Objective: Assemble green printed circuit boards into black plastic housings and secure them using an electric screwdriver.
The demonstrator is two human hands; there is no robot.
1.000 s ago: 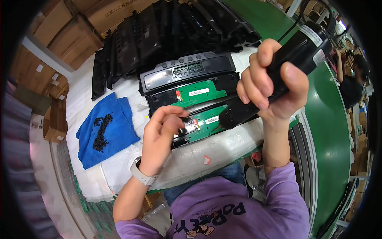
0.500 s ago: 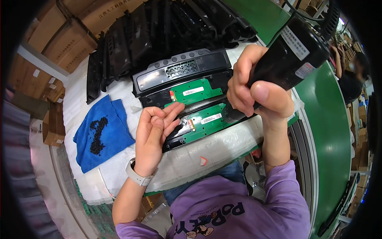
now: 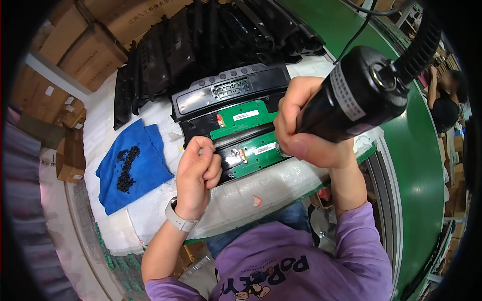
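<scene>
My right hand is wrapped round a thick black electric screwdriver, whose cord end points up to the right. Its lower end hides behind that hand, over the right part of the nearer green circuit board. A second green circuit board lies just beyond, each board set in a long black plastic housing. My left hand is closed with curled fingers beside the nearer board's left end; what it holds, if anything, is hidden. Behind the boards another black housing shows a row of round buttons.
Many black plastic housings are stacked at the back. A blue cloth on the left bears a pile of small black screws. White padding covers the table. A person sits beyond the green surface on the right.
My left hand has gone from loosely spread fingers to a closed one. My right hand has brought the screwdriver lower and slightly left, tilting it further over.
</scene>
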